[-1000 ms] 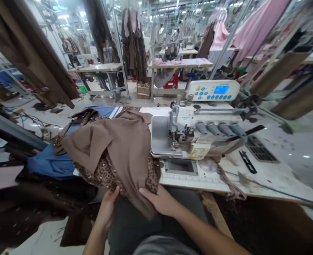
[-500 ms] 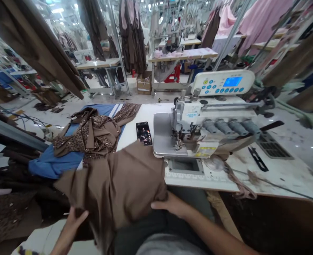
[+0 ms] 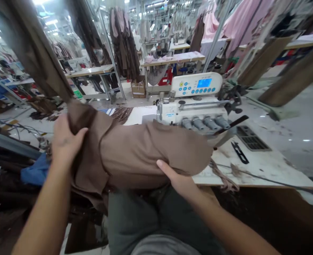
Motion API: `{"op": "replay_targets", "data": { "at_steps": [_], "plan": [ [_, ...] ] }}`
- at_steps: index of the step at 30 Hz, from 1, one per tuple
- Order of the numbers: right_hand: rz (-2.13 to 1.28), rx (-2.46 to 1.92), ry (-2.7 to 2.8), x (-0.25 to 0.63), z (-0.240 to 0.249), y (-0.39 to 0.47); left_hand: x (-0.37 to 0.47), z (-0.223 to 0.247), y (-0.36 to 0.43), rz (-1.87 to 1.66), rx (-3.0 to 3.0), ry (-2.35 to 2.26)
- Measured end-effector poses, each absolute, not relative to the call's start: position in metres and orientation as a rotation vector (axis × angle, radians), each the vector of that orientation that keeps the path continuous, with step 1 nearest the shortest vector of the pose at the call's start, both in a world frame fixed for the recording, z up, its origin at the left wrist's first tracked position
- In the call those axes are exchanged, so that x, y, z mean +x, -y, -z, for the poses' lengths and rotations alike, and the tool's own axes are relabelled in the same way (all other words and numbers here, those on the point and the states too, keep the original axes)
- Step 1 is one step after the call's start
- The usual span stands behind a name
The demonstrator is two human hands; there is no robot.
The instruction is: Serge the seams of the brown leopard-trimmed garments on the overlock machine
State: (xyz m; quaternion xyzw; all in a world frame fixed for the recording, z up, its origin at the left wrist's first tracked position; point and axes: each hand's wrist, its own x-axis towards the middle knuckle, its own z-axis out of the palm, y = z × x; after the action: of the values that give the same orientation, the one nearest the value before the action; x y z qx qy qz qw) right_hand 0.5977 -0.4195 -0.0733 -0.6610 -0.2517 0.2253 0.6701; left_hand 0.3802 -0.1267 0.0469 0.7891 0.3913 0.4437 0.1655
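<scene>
A piece of brown fabric (image 3: pixel 135 148) is stretched between my two hands, raised above my lap and the front of the sewing table. My left hand (image 3: pixel 66 138) grips its left end, thumb on top and the other fingers hidden behind the cloth. Under the right part of the cloth, my right hand (image 3: pixel 179 180) holds the lower edge, with the thumb lying on top and the fingers out of sight. Just behind the fabric stands a white overlock sewing machine (image 3: pixel 193 110), its needle area covered by the cloth.
Leopard-print fabric (image 3: pixel 121 114) and blue cloth (image 3: pixel 34 171) lie at the left. Black thread snips (image 3: pixel 240 153) rest on the white tabletop (image 3: pixel 275 170) at the right. Brown garments (image 3: pixel 36 42) hang at the upper left. A cardboard box (image 3: pixel 138 88) stands on the floor behind.
Both hands have lifted the brown fabric, the left one rising most, and spread it sideways. The cloth now hides the phone and the machine's plate. The view has shifted to the right.
</scene>
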Motion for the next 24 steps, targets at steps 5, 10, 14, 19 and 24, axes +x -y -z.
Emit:
{"op": "replay_targets", "data": {
  "at_steps": [5, 10, 14, 19, 24],
  "plan": [
    [-0.642, -1.504, 0.789, 0.591, 0.098, 0.434, 0.463, 0.040, 0.228, -0.857, 2.696, -0.279],
    [-0.494, -1.415, 1.469, 0.606, 0.110, 0.446, 0.462, 0.074, 0.252, -1.044, 2.635, -0.143],
    [-0.420, -1.432, 1.478, 0.611, 0.116, 0.444, 0.466, 0.059, 0.241, -1.025, 2.501, -0.257],
    [-0.406, -1.394, 1.392, 0.608, 0.122, 0.439, 0.511, 0.010, 0.212, -0.701, 2.173, -0.610],
    [-0.454, -1.385, 1.362, 0.604, 0.125, 0.444, 0.540, -0.030, 0.184, 0.009, 2.355, -0.492]
  ]
}}
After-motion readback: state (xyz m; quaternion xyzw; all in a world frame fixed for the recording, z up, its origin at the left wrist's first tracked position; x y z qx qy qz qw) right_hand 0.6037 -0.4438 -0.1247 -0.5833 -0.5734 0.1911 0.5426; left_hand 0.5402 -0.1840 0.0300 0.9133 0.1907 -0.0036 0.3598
